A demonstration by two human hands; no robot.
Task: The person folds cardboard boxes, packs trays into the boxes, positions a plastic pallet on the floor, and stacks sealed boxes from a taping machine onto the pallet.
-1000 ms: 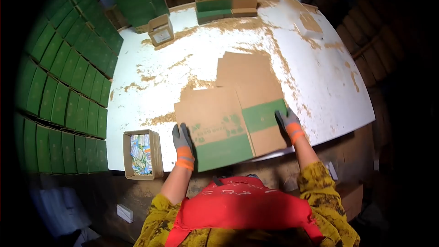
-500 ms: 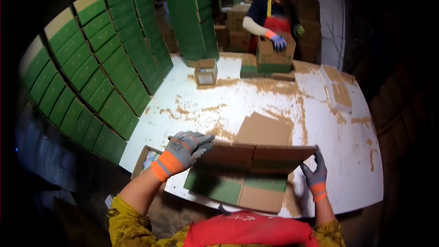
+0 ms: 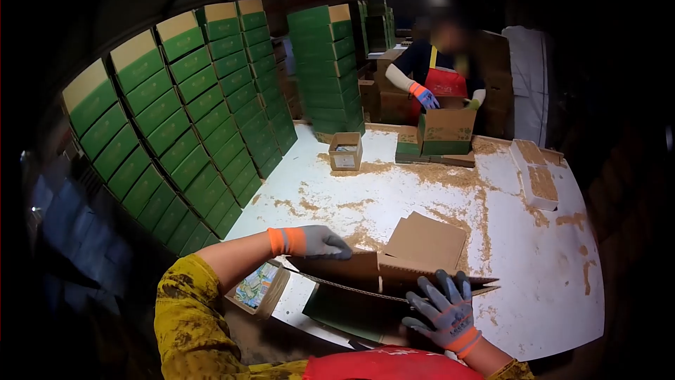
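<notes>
In the head view, at lower centre, the left hand (image 3: 325, 242) is gripping the far edge of a half-folded cardboard carton (image 3: 344, 271); the right hand (image 3: 447, 312), fingers spread wide, is touching its right side. Unfolding is apparently going on; more opening is requiring steady counter-support.

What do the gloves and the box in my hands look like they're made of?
Gloves: probably stretchy knit, orange at the cuffs, with a dull gray coating, perhaps rubber. Box: matte brown corrugated cardboard, judging by its wavy cut edge.
</notes>
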